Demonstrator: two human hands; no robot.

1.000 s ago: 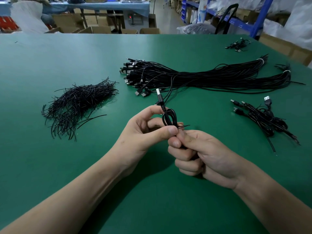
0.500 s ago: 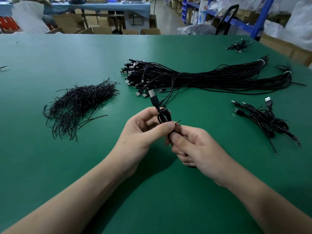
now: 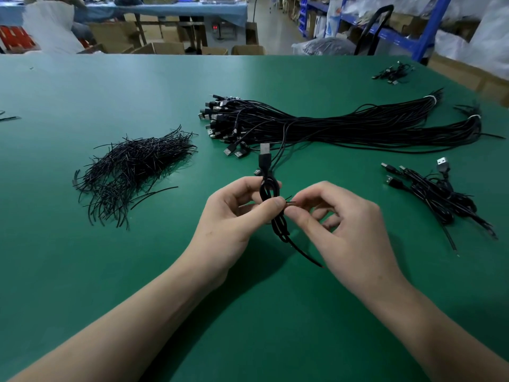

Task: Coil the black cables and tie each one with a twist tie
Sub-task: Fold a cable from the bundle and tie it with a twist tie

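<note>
twist tie mostly hidden between fingertips, coiled cable middle covered by left hand

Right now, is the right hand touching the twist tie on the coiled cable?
Touching. The head view shows the right hand pinching the twist tie between thumb and forefinger, beside the coiled cable that the left hand grips.

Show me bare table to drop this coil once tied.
Free: green table left of and beyond the twist-tie pile, and the near strip between the forearms. Crowded: long cable bundle ahead, finished coils right.
</note>
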